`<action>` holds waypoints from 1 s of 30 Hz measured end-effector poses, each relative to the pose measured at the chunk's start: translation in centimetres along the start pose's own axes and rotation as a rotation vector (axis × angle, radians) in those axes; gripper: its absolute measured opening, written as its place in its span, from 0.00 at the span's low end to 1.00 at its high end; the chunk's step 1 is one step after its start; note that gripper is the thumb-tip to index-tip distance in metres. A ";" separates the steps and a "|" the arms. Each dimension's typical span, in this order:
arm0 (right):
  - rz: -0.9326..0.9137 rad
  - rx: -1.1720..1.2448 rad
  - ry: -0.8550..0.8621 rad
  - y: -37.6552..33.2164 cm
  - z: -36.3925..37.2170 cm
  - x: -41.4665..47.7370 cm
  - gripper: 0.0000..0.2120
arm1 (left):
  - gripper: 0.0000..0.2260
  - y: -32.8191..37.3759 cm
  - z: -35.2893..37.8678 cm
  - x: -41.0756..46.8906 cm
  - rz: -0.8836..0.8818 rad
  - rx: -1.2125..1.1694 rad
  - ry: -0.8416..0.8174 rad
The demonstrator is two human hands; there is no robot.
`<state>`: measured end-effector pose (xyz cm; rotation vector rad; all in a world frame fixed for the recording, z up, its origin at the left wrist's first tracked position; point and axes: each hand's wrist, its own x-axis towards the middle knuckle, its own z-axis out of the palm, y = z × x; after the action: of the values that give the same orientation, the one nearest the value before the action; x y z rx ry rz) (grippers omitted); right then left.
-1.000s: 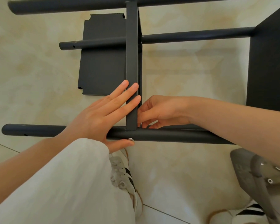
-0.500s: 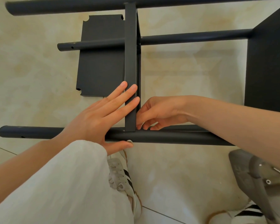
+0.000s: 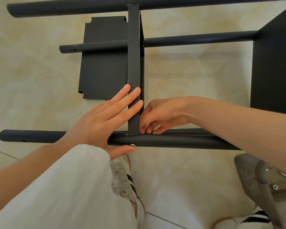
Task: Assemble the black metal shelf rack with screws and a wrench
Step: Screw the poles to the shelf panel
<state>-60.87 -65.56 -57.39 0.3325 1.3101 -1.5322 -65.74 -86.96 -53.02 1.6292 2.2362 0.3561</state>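
The black rack lies on its side on the tiled floor. An upright shelf panel shows its edge and meets the near pole. My left hand lies flat, fingers stretched across the panel's edge, thumb pressed on a silver screw head on the pole's near side. My right hand reaches behind the panel, its fingertips bunched at the joint with the pole. What they pinch is hidden. No wrench is in view.
A loose black panel lies on the floor behind the rack. Two more poles run across farther back, and another shelf stands at the right. A grey object and my shoe lie near my feet.
My hands stay at the joint. The right fingertips have shifted slightly down toward the pole, and a small metal glint near them a second ago is hidden now.
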 end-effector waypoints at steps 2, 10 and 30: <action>0.001 -0.003 0.004 -0.1 0.1 0.2 0.05 | 0.40 -0.1 0.0 0.0 0.000 -0.006 0.003; -0.017 0.026 -0.043 -0.1 -0.6 -0.2 0.04 | 0.40 0.1 -0.1 0.0 -0.002 -0.010 0.002; 0.003 0.138 -0.059 0.4 0.0 0.5 0.07 | 0.40 0.2 -0.3 0.0 -0.007 -0.006 -0.006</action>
<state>-60.76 -65.79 -57.94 0.3743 1.1605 -1.6217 -65.70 -86.86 -52.70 1.6174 2.2333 0.3549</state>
